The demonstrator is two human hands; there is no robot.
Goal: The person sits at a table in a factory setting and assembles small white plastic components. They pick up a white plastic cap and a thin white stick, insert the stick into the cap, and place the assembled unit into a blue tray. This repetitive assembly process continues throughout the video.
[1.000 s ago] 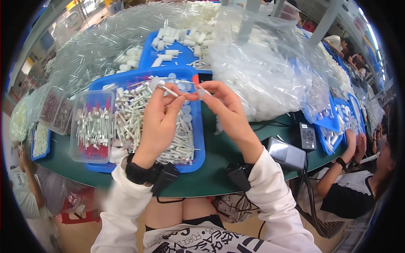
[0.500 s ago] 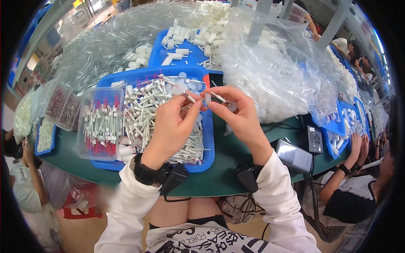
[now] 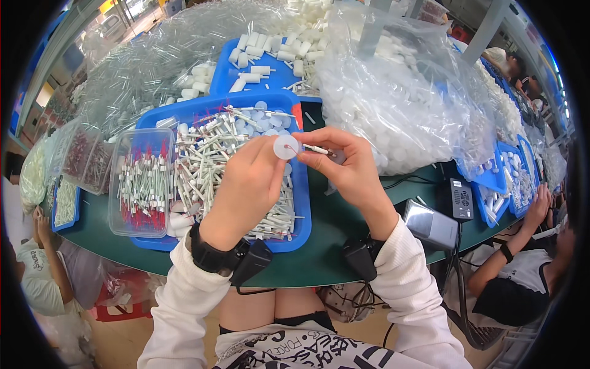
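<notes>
Above the blue tray [image 3: 305,203], my left hand [image 3: 243,184] pinches a round translucent white disc [image 3: 286,147], its flat face turned toward me. A thin reddish line shows at the disc's middle. My right hand [image 3: 353,169] is closed, its fingertips at the disc's right rim. Between its fingers lies a thin white stick [image 3: 317,149], with a second pale disc [image 3: 337,156] near the palm. The left fingers hide whatever is behind the first disc. The tray below holds many white sticks [image 3: 200,154] and loose translucent discs [image 3: 264,120].
A clear plastic box [image 3: 113,209] of red-tipped sticks overlaps the tray's left side. Behind stand another blue tray [image 3: 270,77] with white cylinders and a large clear bag [image 3: 399,104]. A grey device [image 3: 430,226] and black adapter [image 3: 456,198] lie at right. Co-workers sit on both sides.
The disc between my hands has turned from edge-on to face me. My left hand has rolled over, hiding the stick and disc seen in it before. The co-worker's hands at right have shifted.
</notes>
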